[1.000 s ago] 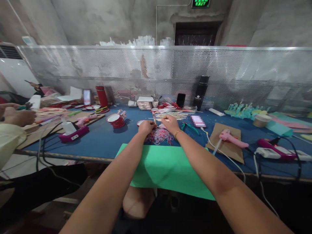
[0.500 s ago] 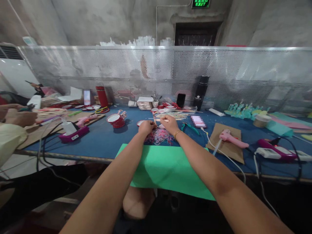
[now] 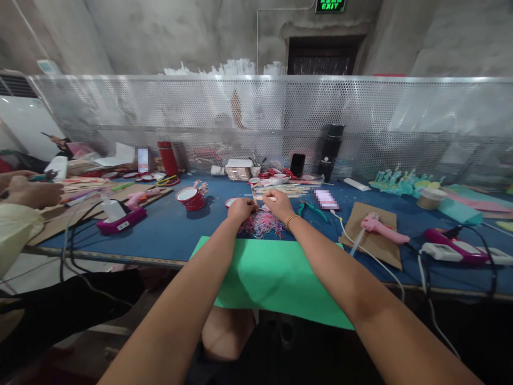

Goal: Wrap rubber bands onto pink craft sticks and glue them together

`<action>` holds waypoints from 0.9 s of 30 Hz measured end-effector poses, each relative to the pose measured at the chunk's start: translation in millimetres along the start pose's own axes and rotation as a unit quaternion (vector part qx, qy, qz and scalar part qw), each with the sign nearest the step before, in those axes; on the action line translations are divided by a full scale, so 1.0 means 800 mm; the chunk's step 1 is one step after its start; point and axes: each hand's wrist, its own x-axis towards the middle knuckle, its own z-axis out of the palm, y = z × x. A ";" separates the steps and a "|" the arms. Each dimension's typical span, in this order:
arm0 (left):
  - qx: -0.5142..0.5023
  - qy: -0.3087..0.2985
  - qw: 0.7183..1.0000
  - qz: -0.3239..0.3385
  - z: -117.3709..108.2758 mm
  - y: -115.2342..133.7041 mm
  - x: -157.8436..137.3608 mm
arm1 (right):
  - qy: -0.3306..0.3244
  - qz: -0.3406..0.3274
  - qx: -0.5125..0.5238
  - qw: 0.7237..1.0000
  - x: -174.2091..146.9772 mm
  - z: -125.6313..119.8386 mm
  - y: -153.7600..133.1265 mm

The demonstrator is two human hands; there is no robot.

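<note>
My left hand [image 3: 242,212] is closed in a pinch over the blue table, its fingertips at the left side of a tangled heap of pink, purple and blue threads [image 3: 265,224]. What those fingers pinch is too small to make out. My right hand [image 3: 279,204], with a gold bracelet at the wrist, grips a thin pale stick [image 3: 269,198] that points left toward my left fingertips. A white round piece with a red edge [image 3: 230,202] lies just beyond my left hand. Under my forearms a green sheet [image 3: 272,278] hangs over the table's front edge.
Loose wooden sticks [image 3: 290,189] lie behind my hands, with teal pliers [image 3: 313,210] and a phone [image 3: 326,199] to the right. A pink glue gun [image 3: 385,229] rests on cardboard. Left are a red-sided tin [image 3: 191,200], a purple power strip [image 3: 122,220] and a co-worker's hands [image 3: 30,191].
My hands stay nearly in place, with only slight finger movement. At the far left, the co-worker's hands and the tool in them have shifted slightly.
</note>
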 end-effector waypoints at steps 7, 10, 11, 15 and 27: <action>0.006 0.002 1.000 -0.001 -0.001 0.002 -0.001 | 0.016 0.008 -0.010 1.000 0.001 -0.003 0.002; 0.009 0.006 1.000 -0.002 -0.001 0.002 -0.001 | 0.006 0.002 0.002 1.000 0.000 -0.001 0.002; 0.009 0.005 1.000 -0.003 -0.001 0.002 -0.001 | 0.003 -0.001 0.003 1.000 0.000 -0.001 0.002; 0.008 0.000 1.000 -0.004 -0.001 0.002 -0.001 | 0.013 -0.005 -0.008 1.000 0.001 -0.001 0.003; 0.012 0.000 1.000 0.000 -0.001 0.000 0.000 | 0.003 0.005 -0.011 1.000 0.001 -0.001 0.002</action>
